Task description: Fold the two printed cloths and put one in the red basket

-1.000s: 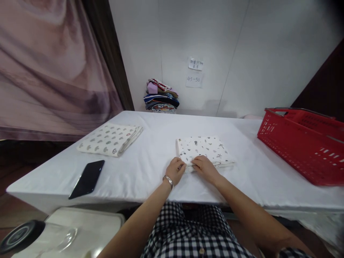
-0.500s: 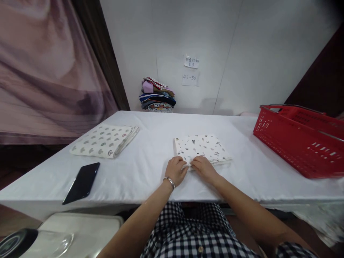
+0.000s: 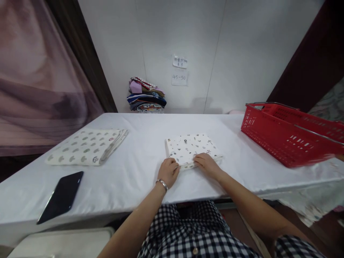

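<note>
a pink curtain (image 3: 34, 79) hangs at the far left, with a dark post (image 3: 80, 53) beside it. next comes the table (image 3: 145, 143), under a smooth white cover. on its left part lies a folded grey-print cloth (image 3: 83, 147), its layered edge on the right side, and just nearer the person is a black phone (image 3: 61, 197), flat and slanted near the front edge. below that edge a pale, flat-topped thing (image 3: 67, 243) shows in part.

behind the table's far edge, against the wall (image 3: 249, 53), rises a pile (image 3: 146, 96) of folded fabrics in purple, blue and other colours; what it stands on is hidden.

the left hand (image 3: 168, 172), a silver bracelet (image 3: 162, 185) at its wrist, pinches the near left corner of the small-print cloth (image 3: 189, 145) between thumb and bent fingers. this cloth lies folded flat near the middle of the table, white with small dark prints, its stacked layers showing along the near edge. above it, two paper notes (image 3: 180, 77) are stuck to the wall, the lower one reading 45-50. the right hand (image 3: 206, 165) grips the same near edge further right, fingers on top, apart from the left.

a checked shirt (image 3: 199, 247) shows below. at the right, a red basket (image 3: 276, 139) with slotted sides stands on the table, well apart from the cloth.
</note>
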Motion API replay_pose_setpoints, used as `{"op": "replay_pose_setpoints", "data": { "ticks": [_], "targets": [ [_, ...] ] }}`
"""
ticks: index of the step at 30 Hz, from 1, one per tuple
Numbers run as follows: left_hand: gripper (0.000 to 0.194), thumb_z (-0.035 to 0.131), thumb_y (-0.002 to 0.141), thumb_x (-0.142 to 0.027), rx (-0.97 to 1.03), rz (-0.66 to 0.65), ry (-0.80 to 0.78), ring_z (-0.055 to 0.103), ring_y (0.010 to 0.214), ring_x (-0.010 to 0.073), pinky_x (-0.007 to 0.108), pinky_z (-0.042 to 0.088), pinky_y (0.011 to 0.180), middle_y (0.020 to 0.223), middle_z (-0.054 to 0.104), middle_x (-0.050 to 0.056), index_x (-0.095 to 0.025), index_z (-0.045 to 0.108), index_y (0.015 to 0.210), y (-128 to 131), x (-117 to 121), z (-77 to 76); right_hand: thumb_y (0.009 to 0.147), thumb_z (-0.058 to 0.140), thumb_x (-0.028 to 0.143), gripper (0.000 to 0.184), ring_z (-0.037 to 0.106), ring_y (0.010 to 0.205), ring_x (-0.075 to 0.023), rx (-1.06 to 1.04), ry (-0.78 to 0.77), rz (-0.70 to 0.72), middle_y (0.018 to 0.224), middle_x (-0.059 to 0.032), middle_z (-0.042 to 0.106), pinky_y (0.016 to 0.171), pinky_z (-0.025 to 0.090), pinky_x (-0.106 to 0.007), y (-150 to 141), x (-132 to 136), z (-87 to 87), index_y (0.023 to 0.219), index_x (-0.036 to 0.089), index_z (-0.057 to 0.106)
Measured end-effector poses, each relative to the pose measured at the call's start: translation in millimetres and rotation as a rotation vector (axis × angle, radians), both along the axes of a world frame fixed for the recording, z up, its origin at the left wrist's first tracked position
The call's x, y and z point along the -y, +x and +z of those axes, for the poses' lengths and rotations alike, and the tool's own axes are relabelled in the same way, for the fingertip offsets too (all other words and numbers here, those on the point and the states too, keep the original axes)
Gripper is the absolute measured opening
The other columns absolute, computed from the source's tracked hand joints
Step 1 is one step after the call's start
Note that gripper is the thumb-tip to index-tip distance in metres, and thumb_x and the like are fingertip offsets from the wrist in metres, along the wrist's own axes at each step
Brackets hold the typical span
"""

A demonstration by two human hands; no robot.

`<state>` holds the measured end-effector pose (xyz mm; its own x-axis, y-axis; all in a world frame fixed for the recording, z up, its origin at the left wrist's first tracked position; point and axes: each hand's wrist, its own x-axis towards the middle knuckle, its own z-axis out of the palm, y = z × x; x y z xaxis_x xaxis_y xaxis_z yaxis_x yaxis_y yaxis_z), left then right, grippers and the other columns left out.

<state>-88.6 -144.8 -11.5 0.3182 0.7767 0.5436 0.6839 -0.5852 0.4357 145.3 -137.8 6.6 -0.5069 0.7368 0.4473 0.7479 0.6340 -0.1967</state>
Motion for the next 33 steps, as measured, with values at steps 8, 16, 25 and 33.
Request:
{"op": "replay_pose_setpoints", "data": {
  "ticks": [8,16,25,33],
  "targets": [
    [0.017,0.047,0.083,-0.029,0.061,-0.016,-0.058,0.048,0.089,0.0198,0.037,0.043,0.079,0.09,0.054,0.006,-0.022,0.062,0.078,-0.8,-0.5,1.5,0.088,0.043,0.027,0.023,0.053,0.095,-0.0194,-0.022,-0.056,-0.02,0.101,-0.0066,0.062,0.084,0.04,-0.036,16.4,-0.9,2.8,0.1,0.021,0.062],
    [0.016,0.045,0.085,-0.027,0.071,-0.018,-0.068,0.048,0.09,0.0188,0.035,0.043,0.08,0.092,0.054,0.005,-0.02,0.058,0.079,-1.4,-1.8,0.2,0.087,0.045,0.023,0.019,0.054,0.093,-0.0185,-0.076,-0.081,-0.015,0.098,-0.0058,0.063,0.084,0.041,-0.035,12.7,-1.9,5.3,0.094,0.02,0.063],
    [0.013,0.043,0.085,-0.025,0.073,-0.027,-0.06,0.047,0.091,0.0182,0.034,0.042,0.082,0.093,0.053,0.005,-0.02,0.054,0.079,-1.7,-2.5,0.0,0.087,0.044,0.02,0.019,0.053,0.09,-0.0181,-0.065,-0.069,0.002,0.094,-0.0057,0.063,0.082,0.04,-0.032,10.4,-5.2,2.6,0.091,0.019,0.062],
    [0.013,0.043,0.086,-0.025,0.098,-0.034,-0.059,0.047,0.09,0.0178,0.034,0.042,0.082,0.092,0.053,0.004,-0.02,0.052,0.079,-1.9,-4.4,-3.6,0.087,0.044,0.02,0.018,0.053,0.09,-0.019,0.06,-0.08,0.016,0.093,-0.0067,0.062,0.081,0.039,-0.033,10.6,-7.4,7.9,0.088,0.017,0.062]
  ]
}}
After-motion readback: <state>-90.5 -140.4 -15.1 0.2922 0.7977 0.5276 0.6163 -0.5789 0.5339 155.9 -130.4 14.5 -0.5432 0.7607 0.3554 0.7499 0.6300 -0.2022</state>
